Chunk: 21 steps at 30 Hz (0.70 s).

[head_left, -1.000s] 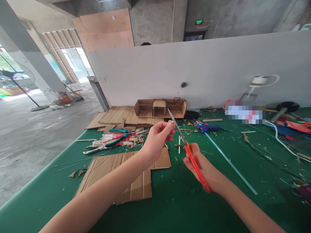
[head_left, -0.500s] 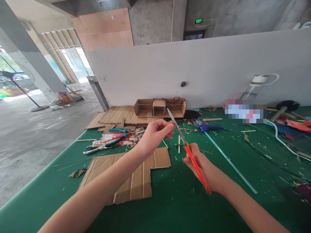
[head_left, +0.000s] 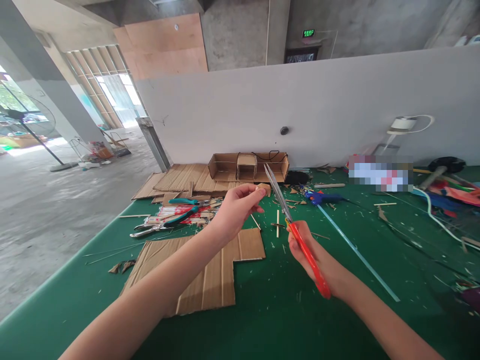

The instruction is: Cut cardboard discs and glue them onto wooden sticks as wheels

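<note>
Between thumb and forefinger, my left hand (head_left: 242, 205) pinches a small piece of cardboard (head_left: 265, 188). My right hand (head_left: 305, 247) is closed round the red handles of a pair of scissors (head_left: 279, 195), whose blades point up and away, slightly parted, just right of the cardboard piece. Under my left forearm lies a large notched cardboard sheet (head_left: 210, 280). Against the wall stands a cardboard box (head_left: 223, 166) with a small compartment in its middle and a black cord. Thin wooden sticks (head_left: 278, 223) lie on the green table beyond my hands.
Teal-handled pliers (head_left: 183, 216) rest on packaged sticks at the left. A blue glue gun (head_left: 324, 197) with a long clear glue stick (head_left: 356, 252) lies to the right. Scraps are scattered over the table (head_left: 285, 310). A white partition wall (head_left: 243, 110) rises behind.
The scissors have shifted slightly right, away from the cardboard piece, and their blades have parted a little. More of the piece shows at my left fingertips.
</note>
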Tool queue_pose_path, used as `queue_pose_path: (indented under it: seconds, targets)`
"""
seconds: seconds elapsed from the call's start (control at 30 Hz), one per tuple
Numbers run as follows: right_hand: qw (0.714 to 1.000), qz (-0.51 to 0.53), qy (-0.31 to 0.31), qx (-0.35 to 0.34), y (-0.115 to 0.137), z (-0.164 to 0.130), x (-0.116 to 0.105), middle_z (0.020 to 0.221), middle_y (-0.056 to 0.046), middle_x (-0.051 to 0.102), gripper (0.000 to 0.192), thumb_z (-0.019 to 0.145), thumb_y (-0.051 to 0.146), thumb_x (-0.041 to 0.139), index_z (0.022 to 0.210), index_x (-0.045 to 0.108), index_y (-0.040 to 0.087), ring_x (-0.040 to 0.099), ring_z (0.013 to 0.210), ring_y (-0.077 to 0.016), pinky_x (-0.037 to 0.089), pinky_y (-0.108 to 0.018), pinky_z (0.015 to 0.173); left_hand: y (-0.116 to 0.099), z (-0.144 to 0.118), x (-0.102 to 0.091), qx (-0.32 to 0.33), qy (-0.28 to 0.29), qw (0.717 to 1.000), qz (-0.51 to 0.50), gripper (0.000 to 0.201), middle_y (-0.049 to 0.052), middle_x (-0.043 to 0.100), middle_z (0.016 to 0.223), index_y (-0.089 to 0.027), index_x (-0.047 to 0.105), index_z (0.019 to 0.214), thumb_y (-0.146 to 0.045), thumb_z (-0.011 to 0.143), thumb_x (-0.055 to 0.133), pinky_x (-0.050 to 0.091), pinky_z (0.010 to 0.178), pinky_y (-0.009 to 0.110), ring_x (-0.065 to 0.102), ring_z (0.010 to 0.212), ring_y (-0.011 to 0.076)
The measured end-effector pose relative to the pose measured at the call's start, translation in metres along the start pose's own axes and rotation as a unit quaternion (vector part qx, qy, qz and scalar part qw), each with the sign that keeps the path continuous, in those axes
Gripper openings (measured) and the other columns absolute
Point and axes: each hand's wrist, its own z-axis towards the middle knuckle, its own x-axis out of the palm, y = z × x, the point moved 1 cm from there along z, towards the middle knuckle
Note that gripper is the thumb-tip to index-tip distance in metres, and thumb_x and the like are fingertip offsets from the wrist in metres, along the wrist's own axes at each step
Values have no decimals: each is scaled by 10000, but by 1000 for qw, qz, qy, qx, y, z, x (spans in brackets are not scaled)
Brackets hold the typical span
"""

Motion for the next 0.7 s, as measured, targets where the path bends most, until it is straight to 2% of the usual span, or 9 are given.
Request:
queue_pose_path:
  seconds: [0.13, 0.3, 0.7]
  targets:
    - [1000, 4, 5, -7, 0, 0, -1, 758, 26, 346, 268, 899, 517, 333, 922, 321, 249, 352, 591, -104, 371, -247, 491, -2, -1, 1, 0, -7, 1000, -11, 200, -27, 489, 679, -145, 586, 721, -326, 721, 669, 425, 580, 204, 446, 580, 50]
    - [1000, 8, -17, -4, 1, 1, 1, 730, 22, 366, 298, 871, 542, 365, 906, 365, 246, 397, 574, -113, 400, -261, 474, -1, -3, 2, -2, -4, 1000, 13, 213, -26, 500, 682, -150, 574, 727, -347, 733, 655, 429, 589, 214, 469, 574, 53]
    - [1000, -4, 17, 15, 8, -3, -2, 739, 38, 328, 240, 896, 467, 387, 900, 286, 249, 337, 585, -110, 374, -280, 534, 6, -5, 6, 4, 4, 1000, -5, 243, -32, 488, 654, -149, 498, 676, -336, 768, 624, 413, 575, 199, 492, 565, 53]
